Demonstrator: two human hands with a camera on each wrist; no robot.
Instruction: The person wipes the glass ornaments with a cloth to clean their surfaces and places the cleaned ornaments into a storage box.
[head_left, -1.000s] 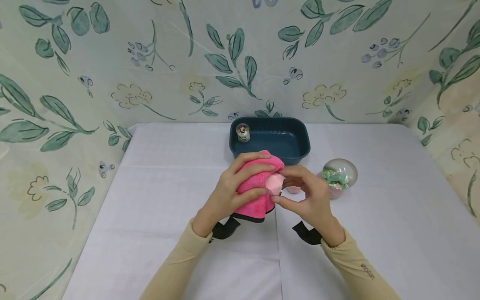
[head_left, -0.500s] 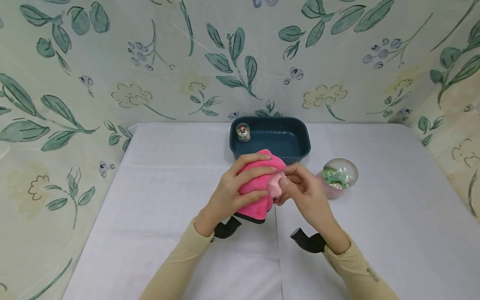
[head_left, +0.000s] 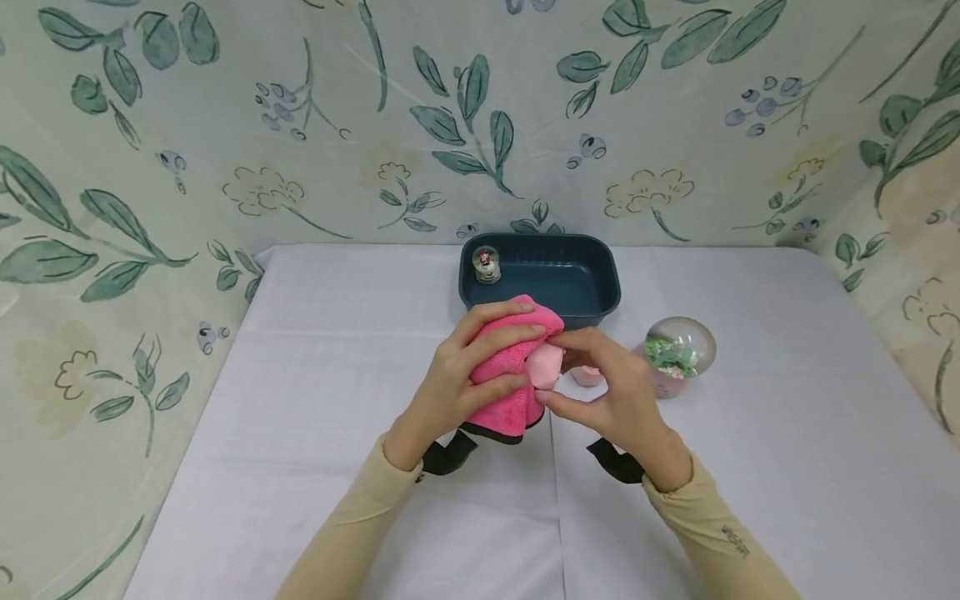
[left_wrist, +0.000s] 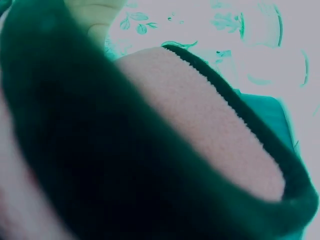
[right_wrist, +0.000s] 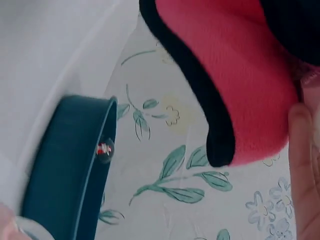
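In the head view my left hand holds a bright pink cloth with black edging, wrapped round an object. From its right side sticks a pale pink, faceted end, which looks like a snow globe's base. My right hand pinches this end between thumb and fingers. The cloth covers the rest of the object. In the right wrist view, the cloth hangs beside the right hand's finger. Up close, the cloth fills much of the left wrist view, its colours off.
Behind the hands stands a dark blue tray with a small snow globe at its left end. Right of the right hand is a larger snow globe on a pink base. A pale pink piece shows partly behind the right hand.
Half a second ago the right thumb lay over the pale pink end, which was turned differently; now the thumb is at its lower edge. Both hands and cloth have shifted slightly left.
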